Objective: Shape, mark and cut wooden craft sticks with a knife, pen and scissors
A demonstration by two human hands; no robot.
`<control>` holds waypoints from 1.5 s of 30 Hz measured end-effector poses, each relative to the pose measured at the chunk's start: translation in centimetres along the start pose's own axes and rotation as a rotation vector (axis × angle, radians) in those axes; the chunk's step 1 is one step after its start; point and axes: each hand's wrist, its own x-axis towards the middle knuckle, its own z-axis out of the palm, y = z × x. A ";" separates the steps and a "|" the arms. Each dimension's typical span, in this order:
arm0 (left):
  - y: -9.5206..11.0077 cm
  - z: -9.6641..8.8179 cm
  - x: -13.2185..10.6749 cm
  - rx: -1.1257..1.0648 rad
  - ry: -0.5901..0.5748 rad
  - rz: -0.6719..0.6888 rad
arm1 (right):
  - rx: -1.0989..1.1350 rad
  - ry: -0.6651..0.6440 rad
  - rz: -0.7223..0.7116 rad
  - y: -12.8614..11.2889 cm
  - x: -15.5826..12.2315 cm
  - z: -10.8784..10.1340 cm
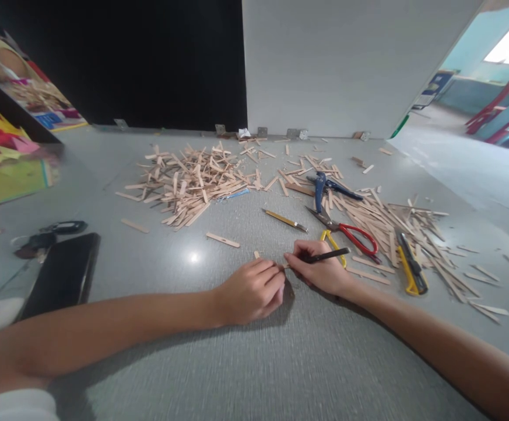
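Note:
My left hand (pixel 252 289) rests on the grey floor with its fingers curled onto a small wooden stick (pixel 257 255), whose end pokes out past the knuckles. My right hand (pixel 318 269) grips a black pen (pixel 327 255) like a writing tool, its tip down at the stick between the two hands. The hands almost touch. A loose stick (pixel 222 240) lies just beyond the left hand.
A big heap of wooden sticks (pixel 188 184) lies ahead, a second heap (pixel 395 225) to the right. Red scissors (pixel 346 231), blue pliers (pixel 324 187), a yellow utility knife (pixel 408 266) and a pencil (pixel 285 220) lie near. A black phone (pixel 64 275) sits left.

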 end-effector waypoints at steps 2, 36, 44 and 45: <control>-0.1 0.0 -0.1 -0.048 -0.005 -0.031 | 0.095 -0.021 0.069 -0.2 -0.1 0.0; -0.9 0.3 0.1 -0.066 -0.015 -0.286 | 0.123 0.305 0.190 0.1 0.0 -0.3; -0.5 -0.2 0.4 -0.058 0.004 -0.241 | 0.081 0.287 0.145 0.2 -0.2 -0.1; -0.5 -0.2 0.4 -0.061 0.006 -0.238 | 0.076 0.283 0.141 0.2 -0.2 -0.1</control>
